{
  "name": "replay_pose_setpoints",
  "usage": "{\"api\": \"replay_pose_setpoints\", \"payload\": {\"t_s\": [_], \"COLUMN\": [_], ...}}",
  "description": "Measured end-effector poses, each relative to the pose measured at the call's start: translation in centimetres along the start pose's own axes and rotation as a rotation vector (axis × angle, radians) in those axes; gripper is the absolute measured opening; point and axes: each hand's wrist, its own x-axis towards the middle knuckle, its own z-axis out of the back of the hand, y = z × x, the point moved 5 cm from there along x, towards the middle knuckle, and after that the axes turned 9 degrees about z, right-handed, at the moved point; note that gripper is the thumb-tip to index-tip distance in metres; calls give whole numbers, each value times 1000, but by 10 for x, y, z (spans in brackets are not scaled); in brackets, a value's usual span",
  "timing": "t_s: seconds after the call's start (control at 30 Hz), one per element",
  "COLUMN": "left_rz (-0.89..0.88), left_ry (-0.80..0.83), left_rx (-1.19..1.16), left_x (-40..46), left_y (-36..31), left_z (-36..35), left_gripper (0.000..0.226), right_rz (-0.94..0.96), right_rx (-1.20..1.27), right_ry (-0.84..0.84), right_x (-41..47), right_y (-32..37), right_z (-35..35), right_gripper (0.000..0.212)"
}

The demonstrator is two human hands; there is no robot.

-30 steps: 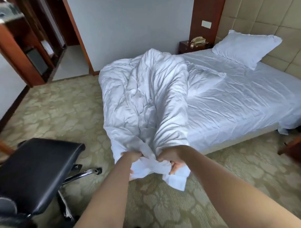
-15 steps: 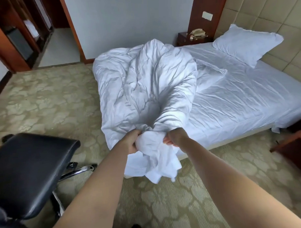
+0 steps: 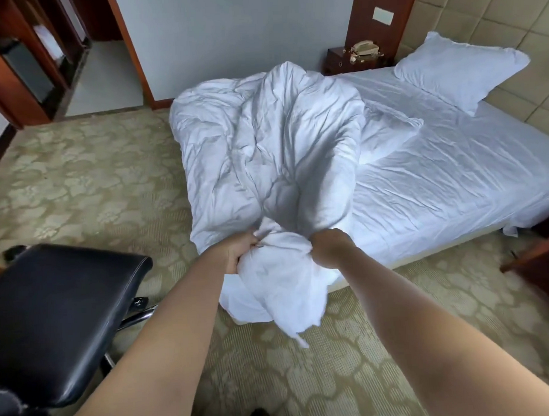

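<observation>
Your left grip [image 3: 241, 252] and right grip [image 3: 328, 247] each clench the bunched end of the white duvet [image 3: 264, 139] just off the bed [image 3: 453, 183]. The rest is heaped on the bed's foot end, and loose folds hang below your fists.

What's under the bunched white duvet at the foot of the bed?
Only carpet shows below the hanging end of the duvet, white sheet beside it. Whatever lies beneath the heap is covered. The left hand and right hand grip that end.
</observation>
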Motion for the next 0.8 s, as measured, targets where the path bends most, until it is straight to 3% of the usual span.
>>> {"api": "replay_pose_setpoints", "payload": {"t_s": [0.1,0.2,0.3,0.43,0.6,0.73,0.8], "left_rz": [-155,-254,-307,-222,-63,-78,-102], "left_ry": [-243,-409,-474,-569,-427,-351,-319], "left_rx": [28,125,199,276,586,685,763], "left_x": [10,12,23,40,57,63,66], "left_y": [-16,-16,1,15,36,36,31], "left_z": [35,56,71,114,119,88,72], "left_gripper": [38,64,61,63,57,56,58], "right_rz": [-53,206,166,26,-23,-32,-39], "right_rx": [12,134,359,329,278,96,85], "right_ry": [85,313,476,264,415,152,116], "right_x": [-8,-17,-14,15,31,46,47], "right_y": [11,72,118,110,77,58,51], "right_z": [-16,-54,-85,-69,-68,-53,-47], "right_gripper": [48,42,37,43,65,69,64]}}
